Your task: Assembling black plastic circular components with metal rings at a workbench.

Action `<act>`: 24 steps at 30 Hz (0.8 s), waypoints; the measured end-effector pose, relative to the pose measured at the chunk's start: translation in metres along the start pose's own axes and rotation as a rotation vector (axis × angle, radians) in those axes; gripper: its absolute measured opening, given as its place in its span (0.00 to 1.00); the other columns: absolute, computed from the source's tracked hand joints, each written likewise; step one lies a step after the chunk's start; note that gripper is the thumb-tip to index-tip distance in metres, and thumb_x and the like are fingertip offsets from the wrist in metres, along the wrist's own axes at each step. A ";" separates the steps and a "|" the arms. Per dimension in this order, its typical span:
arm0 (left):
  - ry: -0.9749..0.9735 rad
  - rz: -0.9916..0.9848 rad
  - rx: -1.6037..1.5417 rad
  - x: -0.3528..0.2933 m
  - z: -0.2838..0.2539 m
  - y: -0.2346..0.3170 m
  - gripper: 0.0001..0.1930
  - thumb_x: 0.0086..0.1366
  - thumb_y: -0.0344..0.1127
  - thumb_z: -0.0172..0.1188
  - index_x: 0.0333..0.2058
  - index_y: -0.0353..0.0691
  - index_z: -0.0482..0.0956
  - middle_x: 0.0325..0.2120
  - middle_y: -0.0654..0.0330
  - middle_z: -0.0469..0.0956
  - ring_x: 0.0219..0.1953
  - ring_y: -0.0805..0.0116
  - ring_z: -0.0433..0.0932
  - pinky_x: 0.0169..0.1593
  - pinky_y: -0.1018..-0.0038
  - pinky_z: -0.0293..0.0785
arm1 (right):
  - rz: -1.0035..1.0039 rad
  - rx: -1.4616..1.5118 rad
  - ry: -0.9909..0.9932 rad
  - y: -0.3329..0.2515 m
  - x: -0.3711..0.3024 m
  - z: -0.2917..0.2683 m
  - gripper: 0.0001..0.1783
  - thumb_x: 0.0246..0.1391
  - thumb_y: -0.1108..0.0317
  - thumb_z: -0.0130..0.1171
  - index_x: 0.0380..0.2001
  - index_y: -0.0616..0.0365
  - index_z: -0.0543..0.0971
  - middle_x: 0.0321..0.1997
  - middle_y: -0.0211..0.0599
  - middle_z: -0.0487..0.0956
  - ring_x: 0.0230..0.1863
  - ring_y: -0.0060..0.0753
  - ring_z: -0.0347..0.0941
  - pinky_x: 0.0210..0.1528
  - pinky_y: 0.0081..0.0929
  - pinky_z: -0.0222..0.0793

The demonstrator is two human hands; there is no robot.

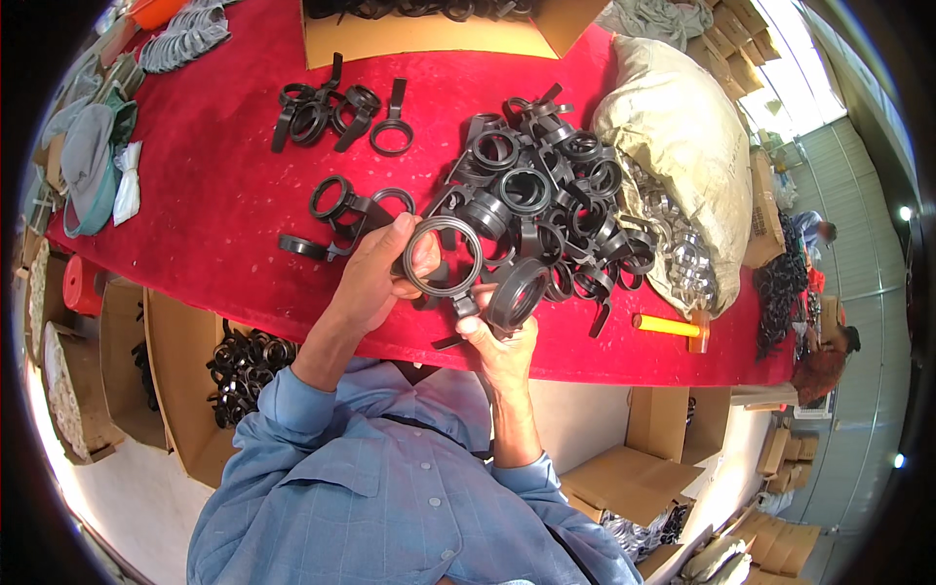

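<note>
My left hand (375, 273) is closed on a black plastic ring (476, 258), its fingers showing through the opening. A short tab runs from this ring down to my right thumb. My right hand (505, 353) grips a second, thicker black ring (501, 304), close beside the first. Both are held over the near edge of the red table (234, 214). Just beyond lies a heap of similar black rings (526, 190) with flat tabs. A smaller group of black rings (333, 198) rests past my left hand.
More black rings (310, 122) lie farther back, before a cardboard box (429, 41). At the right, a pale sack (673, 127) spills clear parts (687, 263); a yellow-handled hammer (668, 325) lies nearby. Open boxes (185, 380) stand below the table. Other people (809, 229) are at far right.
</note>
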State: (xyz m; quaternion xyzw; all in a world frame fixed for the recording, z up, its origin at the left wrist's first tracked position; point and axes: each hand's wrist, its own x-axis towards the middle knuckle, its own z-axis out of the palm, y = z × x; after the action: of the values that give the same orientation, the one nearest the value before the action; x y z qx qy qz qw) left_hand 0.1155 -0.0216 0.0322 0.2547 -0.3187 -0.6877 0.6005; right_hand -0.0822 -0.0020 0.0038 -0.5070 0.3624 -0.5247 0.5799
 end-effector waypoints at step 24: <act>-0.424 0.683 1.031 -0.019 0.016 -0.012 0.10 0.51 0.18 0.55 0.20 0.41 0.70 0.23 0.65 0.78 0.47 0.57 0.82 0.65 0.43 0.59 | 0.143 0.786 -0.157 -0.008 0.010 -0.008 0.12 0.58 0.62 0.67 0.36 0.57 0.76 0.66 0.58 0.69 0.32 0.22 0.67 0.47 0.26 0.66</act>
State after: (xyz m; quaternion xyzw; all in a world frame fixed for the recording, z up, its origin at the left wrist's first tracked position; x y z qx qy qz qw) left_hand 0.0984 0.0005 0.0333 0.2531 -0.7823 -0.2524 0.5101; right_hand -0.0899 -0.0128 0.0108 -0.2590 0.1231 -0.5413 0.7904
